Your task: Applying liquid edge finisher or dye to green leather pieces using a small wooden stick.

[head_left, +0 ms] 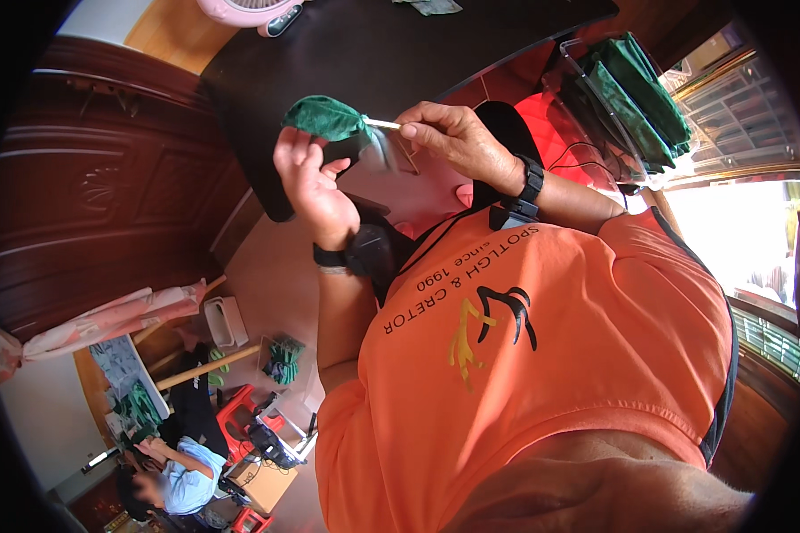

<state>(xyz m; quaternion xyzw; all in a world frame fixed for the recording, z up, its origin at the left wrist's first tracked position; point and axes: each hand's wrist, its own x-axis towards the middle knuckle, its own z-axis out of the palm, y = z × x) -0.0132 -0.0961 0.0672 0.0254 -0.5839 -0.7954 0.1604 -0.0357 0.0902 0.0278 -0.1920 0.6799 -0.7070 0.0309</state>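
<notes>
A green cloth leaf is fixed to the end of a thin pale stick. The stick's other end is pinched between the thumb and fingers of my right hand. My left hand lies just below the leaf, palm up, with the thumb apart and the fingers stretched up against its underside; the leaf hides some fingertips. A blurred grey-green strip hangs where leaf and stick meet. Both my wrists wear dark bands.
A black table lies beyond my hands, with a pink fan at its far edge. On the right, a clear bin holds folded green cloth. At lower left, another person sits near a red stool and green bundles.
</notes>
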